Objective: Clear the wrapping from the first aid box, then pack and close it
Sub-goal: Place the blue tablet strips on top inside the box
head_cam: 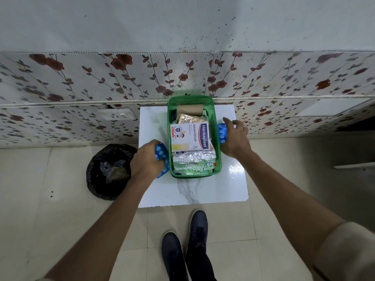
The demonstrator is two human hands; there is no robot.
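Observation:
A green first aid box [216,159] stands open on a small white marble-patterned table [223,189]. Inside lie a white Hansaplast plaster pack [189,136], silver foil blister strips [192,161], an orange pill strip [187,118] and a brown cardboard roll [190,109]. My left hand [147,159] grips a blue blister pack [162,157] just left of the box. My right hand [235,136] holds a second blue blister pack [222,132] against the box's right rim. No lid is visible.
A bin lined with a black bag [107,171] sits on the tiled floor left of the table. A floral-tiled wall [101,84] with a white socket [116,114] rises behind. My dark shoes [186,246] stand before the table.

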